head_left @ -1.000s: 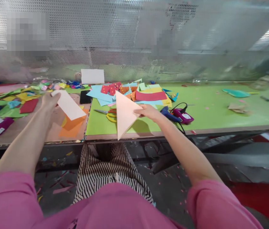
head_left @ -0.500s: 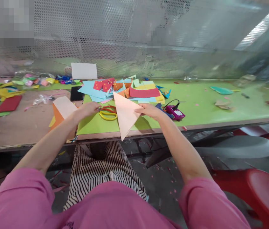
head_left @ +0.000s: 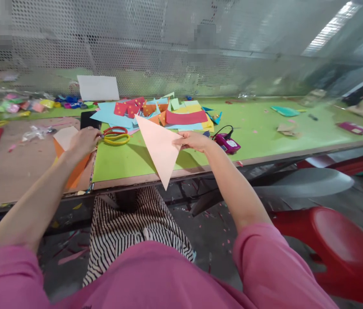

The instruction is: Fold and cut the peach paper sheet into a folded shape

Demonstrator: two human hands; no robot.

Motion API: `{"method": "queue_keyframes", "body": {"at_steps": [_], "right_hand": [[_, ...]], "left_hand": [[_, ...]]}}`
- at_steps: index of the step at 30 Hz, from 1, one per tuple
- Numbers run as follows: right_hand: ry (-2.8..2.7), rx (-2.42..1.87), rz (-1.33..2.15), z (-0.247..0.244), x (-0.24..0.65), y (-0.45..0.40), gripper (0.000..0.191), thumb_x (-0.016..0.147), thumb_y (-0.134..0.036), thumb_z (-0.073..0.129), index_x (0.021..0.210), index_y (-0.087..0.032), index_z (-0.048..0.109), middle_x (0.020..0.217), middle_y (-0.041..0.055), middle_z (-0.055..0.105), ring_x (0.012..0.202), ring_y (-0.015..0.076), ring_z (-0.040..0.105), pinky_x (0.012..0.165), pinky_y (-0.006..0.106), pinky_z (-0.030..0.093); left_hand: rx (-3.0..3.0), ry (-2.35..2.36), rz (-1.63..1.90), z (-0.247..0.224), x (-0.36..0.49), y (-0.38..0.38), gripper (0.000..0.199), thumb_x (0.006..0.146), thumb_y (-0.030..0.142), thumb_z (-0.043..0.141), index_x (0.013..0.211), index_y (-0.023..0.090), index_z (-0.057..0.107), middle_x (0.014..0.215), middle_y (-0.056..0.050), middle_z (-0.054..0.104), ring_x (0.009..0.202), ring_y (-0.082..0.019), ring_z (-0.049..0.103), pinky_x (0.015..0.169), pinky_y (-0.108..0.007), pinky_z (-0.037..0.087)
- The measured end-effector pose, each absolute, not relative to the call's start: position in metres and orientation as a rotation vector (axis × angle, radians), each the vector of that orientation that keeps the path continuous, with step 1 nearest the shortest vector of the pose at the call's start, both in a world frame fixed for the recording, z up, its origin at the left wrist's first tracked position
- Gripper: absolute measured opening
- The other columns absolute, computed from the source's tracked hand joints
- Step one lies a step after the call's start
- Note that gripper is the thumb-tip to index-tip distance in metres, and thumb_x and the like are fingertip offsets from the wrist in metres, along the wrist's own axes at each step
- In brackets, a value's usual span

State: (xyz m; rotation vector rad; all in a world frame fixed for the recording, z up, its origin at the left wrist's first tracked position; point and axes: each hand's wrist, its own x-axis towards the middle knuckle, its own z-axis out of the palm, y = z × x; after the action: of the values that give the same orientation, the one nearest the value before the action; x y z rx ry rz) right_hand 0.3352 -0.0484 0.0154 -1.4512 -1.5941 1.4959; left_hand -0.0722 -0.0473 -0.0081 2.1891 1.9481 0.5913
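Observation:
My left hand (head_left: 86,139) is closed round the blade end of scissors (head_left: 116,136), whose red and yellow handle loops point to the right. The blades are hidden under its fingers. Just beneath that hand lie pale pink and orange paper pieces (head_left: 77,174). Between thumb and fingers, my right hand (head_left: 191,140) pinches a pale pink paper triangle (head_left: 159,148) by its right corner. The triangle is held up over the table's front edge, one point hanging down.
Coloured paper pieces (head_left: 184,118) are piled on the green tabletop (head_left: 252,137). A dark phone (head_left: 89,120) lies beyond my left hand; a purple device with a cable (head_left: 228,143) is right of my right hand. A red stool (head_left: 345,240) stands at the lower right.
My left hand has moved left with the scissors, from beside the paper triangle to over the orange paper. My right hand keeps hold of the triangle. The view has shifted slightly.

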Motion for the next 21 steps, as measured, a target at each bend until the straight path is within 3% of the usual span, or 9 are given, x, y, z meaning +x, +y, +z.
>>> {"method": "queue_keyframes", "body": {"at_steps": [4,8,11,15,21], "right_hand": [[-1.687,-1.395,1.516,0.021,0.323,-0.044,0.020,0.069,-0.019,0.086,0.087,-0.021,0.077,0.089,0.0012,0.077,0.080,0.0134,0.067,0.074,0.026,0.057],[-1.869,-1.323,1.525,0.034,0.308,-0.044,0.016,0.069,-0.021,0.088,0.080,-0.020,0.077,0.084,-0.0005,0.077,0.077,0.0119,0.065,0.079,0.027,0.055],[-1.964,-1.289,1.493,0.042,0.299,-0.046,0.015,0.068,-0.021,0.090,0.077,-0.020,0.077,0.081,-0.0020,0.076,0.075,0.0105,0.063,0.076,0.025,0.051],[-1.747,-1.257,1.433,0.041,0.295,-0.048,0.013,0.074,-0.024,0.087,0.079,-0.019,0.076,0.084,-0.0002,0.077,0.076,0.0109,0.065,0.075,0.024,0.051],[-1.618,-1.310,1.312,0.027,0.289,-0.050,0.022,0.081,-0.032,0.085,0.073,-0.019,0.069,0.074,-0.0019,0.069,0.071,0.0113,0.061,0.072,0.024,0.049]], "left_hand": [[2.048,1.872,0.807,-0.001,-0.057,-0.056,0.034,0.089,0.031,0.063,0.118,0.016,0.070,0.129,-0.017,0.070,0.127,-0.036,0.062,0.113,-0.054,0.046],[1.751,1.546,0.968,0.001,-0.022,-0.066,0.049,0.091,0.051,0.064,0.126,0.017,0.066,0.112,-0.013,0.076,0.099,-0.026,0.075,0.086,-0.040,0.062],[1.471,1.369,1.068,0.002,-0.007,-0.076,0.041,0.076,0.049,0.081,0.102,0.018,0.072,0.094,-0.007,0.077,0.080,-0.019,0.074,0.071,-0.030,0.062],[1.142,1.335,1.106,0.001,-0.010,-0.094,0.038,0.058,0.040,0.095,0.072,0.019,0.066,0.070,-0.001,0.072,0.062,-0.014,0.070,0.058,-0.022,0.059],[1.073,1.354,1.024,-0.009,-0.024,-0.116,0.024,0.069,0.030,0.090,0.081,0.018,0.073,0.069,-0.005,0.076,0.067,-0.017,0.076,0.061,-0.022,0.061]]}}
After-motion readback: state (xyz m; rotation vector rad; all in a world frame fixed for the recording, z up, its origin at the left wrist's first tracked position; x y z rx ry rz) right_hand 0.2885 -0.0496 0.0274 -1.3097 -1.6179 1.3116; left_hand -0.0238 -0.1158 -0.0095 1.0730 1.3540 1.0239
